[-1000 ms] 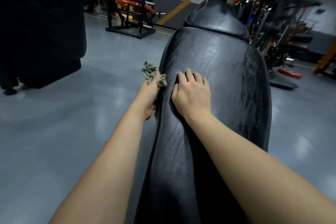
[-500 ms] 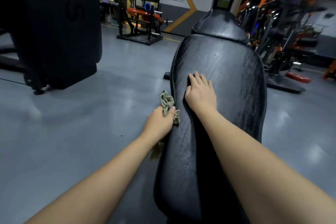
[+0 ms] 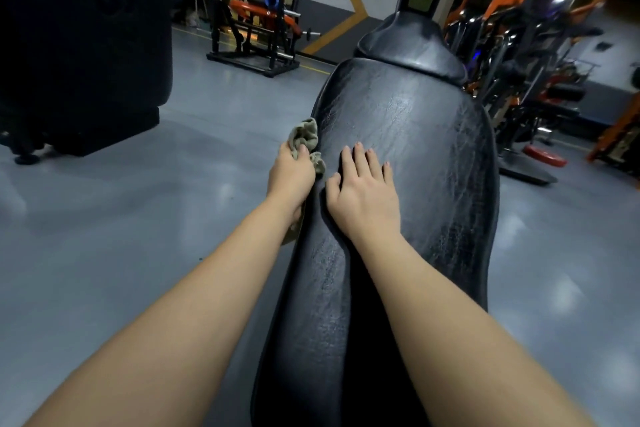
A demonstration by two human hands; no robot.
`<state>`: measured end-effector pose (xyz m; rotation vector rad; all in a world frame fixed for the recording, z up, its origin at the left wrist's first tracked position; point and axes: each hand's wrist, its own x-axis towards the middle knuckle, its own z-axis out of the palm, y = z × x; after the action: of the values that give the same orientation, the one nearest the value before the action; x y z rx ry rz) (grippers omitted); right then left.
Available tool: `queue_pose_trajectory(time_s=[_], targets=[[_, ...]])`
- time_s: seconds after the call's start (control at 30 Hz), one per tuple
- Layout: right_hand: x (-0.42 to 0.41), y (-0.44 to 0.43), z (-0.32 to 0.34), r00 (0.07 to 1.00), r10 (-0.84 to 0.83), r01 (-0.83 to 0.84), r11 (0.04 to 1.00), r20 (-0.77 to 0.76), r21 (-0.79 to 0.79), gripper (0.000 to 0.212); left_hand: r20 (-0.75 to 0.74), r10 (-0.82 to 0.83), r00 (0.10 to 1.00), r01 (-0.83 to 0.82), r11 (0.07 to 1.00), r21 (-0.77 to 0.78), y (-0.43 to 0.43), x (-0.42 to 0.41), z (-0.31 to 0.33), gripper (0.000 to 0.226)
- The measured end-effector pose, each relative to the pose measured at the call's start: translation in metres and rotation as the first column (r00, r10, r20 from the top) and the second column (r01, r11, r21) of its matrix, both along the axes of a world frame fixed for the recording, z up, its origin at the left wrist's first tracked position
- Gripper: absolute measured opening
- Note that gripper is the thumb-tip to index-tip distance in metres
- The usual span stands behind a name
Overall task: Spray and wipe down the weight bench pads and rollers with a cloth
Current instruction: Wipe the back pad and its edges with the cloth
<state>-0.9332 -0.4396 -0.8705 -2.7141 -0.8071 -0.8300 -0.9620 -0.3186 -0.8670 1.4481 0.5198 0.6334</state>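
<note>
Since half a second ago, the left hand (image 3: 292, 180) has slid with the cloth (image 3: 305, 136) farther along the left edge of the bench pad (image 3: 426, 149), away from the person. It is now just beside the right hand (image 3: 365, 198), which has stayed in almost the same place. The left hand has its fingers curled around the crumpled greenish cloth and presses it against the side of the pad. Part of the cloth sticks out above the thumb. The right hand holds nothing: it lies flat on top of the pad with the fingers (image 3: 360, 159) straight and a little spread, probably for support.

The long black pad runs forward from the person, with a smaller pad (image 3: 408, 42) at its far end, above the grey floor (image 3: 138, 218). No spray bottle is visible.

The cloth looks soft and light, so it can fold or slip out easily; it is better to keep it bunched in the whole palm. The pad cover looks shiny and cracked, likely firm with some give, and slippery when wet. It seems fixed to a frame, so it needs only pressing, not holding. The wiping seems partly done; the rollers, not in view, probably remain.
</note>
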Motion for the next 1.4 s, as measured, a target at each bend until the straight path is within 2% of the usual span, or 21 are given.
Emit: queue_pose_trajectory(time_s=[0.17, 0.27, 0.4, 0.5, 0.67, 0.87, 0.97, 1.0, 1.17, 1.23, 1.3, 1.33, 1.4], targets=[[0.01, 0.0, 0.004, 1.0, 0.004, -0.004, 1.0, 0.016, 0.016, 0.067, 0.095, -0.003, 0.995, 0.016, 0.991, -0.134, 0.007, 0.026, 0.003, 0.049], [0.013, 0.0, 0.003, 1.0, 0.001, -0.002, 0.999, 0.014, 0.038, 0.063, 0.079, -0.019, 0.997, 0.025, 0.996, -0.081, 0.006, 0.024, -0.008, 0.04], [0.012, -0.002, 0.007, 1.0, 0.017, -0.017, 0.999, 0.001, 0.048, 0.064, 0.04, -0.012, 0.999, 0.012, 1.0, -0.016, -0.001, 0.004, -0.005, 0.04], [0.008, -0.003, 0.009, 0.999, 0.031, -0.03, 0.997, -0.02, 0.067, 0.067, -0.046, 0.028, 0.999, -0.022, 0.992, 0.121, -0.014, -0.017, -0.006, 0.035], [0.002, -0.005, 0.011, 0.997, 0.044, -0.038, 0.995, -0.063, 0.094, 0.064, -0.177, 0.037, 0.984, 0.02, 0.952, 0.306, -0.037, -0.066, -0.03, 0.047], [-0.019, -0.014, 0.012, 0.989, 0.078, -0.059, 0.987, -0.127, 0.148, 0.056, -0.316, -0.005, 0.949, 0.129, 0.919, 0.373, -0.04, -0.1, -0.041, 0.063], [-0.022, -0.034, 0.019, 0.93, 0.235, -0.126, 0.927, -0.283, 0.354, 0.044, -0.416, 0.001, 0.91, 0.191, 0.887, 0.421, -0.041, -0.121, -0.053, 0.068], [-0.023, -0.042, 0.018, 0.92, 0.266, -0.144, 0.912, -0.286, 0.385, 0.042, -0.451, 0.001, 0.893, 0.207, 0.888, 0.411, -0.041, -0.126, -0.059, 0.069], [-0.051, -0.066, -0.007, 0.95, 0.218, -0.183, 0.969, -0.224, 0.166, 0.053, -0.481, 0.024, 0.877, 0.159, 0.928, 0.337, -0.04, -0.133, -0.065, 0.075], [-0.058, -0.066, -0.012, 0.963, 0.161, -0.144, 0.985, -0.216, 0.093, 0.059, -0.443, 0.034, 0.896, 0.103, 0.954, 0.281, -0.041, -0.126, -0.058, 0.064], [-0.065, -0.062, -0.02, 0.973, 0.111, -0.116, 0.993, -0.201, -0.009, 0.064, -0.345, 0.066, 0.936, -0.025, 0.992, 0.122, -0.038, -0.12, -0.051, 0.047], [-0.066, -0.061, -0.022, 0.978, 0.089, -0.096, 0.995, -0.188, -0.028, 0.066, -0.261, 0.082, 0.962, -0.093, 0.995, -0.029, -0.035, -0.114, -0.045, 0.045], [-0.067, -0.061, -0.025, 0.981, 0.082, -0.088, 0.996, -0.174, -0.032, 0.067, -0.115, 0.126, 0.985, -0.156, 0.935, -0.319, -0.024, -0.101, -0.032, 0.05]])
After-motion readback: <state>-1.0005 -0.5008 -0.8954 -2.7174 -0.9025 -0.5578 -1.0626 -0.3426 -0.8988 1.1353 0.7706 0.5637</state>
